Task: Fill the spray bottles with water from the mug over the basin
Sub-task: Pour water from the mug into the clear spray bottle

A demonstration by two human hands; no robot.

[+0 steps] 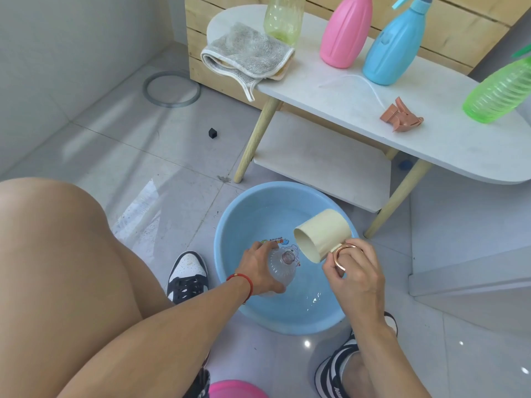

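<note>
With the left hand (260,271) gripping the clear bottle (280,267) steady over the basin (230,225) at lower centre, the right hand (352,271), holding the mug (321,235) by its handle, should tip slowly, lip just above the narrow neck.

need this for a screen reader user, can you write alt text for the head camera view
Over a blue basin on the floor, the left hand holds a clear bottle while the right hand tips a cream mug toward its open neck. Pink, blue and green bottles stand on a white table behind.

We've got a light blue basin (230,225) (cartoon print inside), cream mug (321,234) with coppery handle, clear bottle (280,268), plus pink (344,33), blue (393,50) and green (500,90) bottles.
</note>
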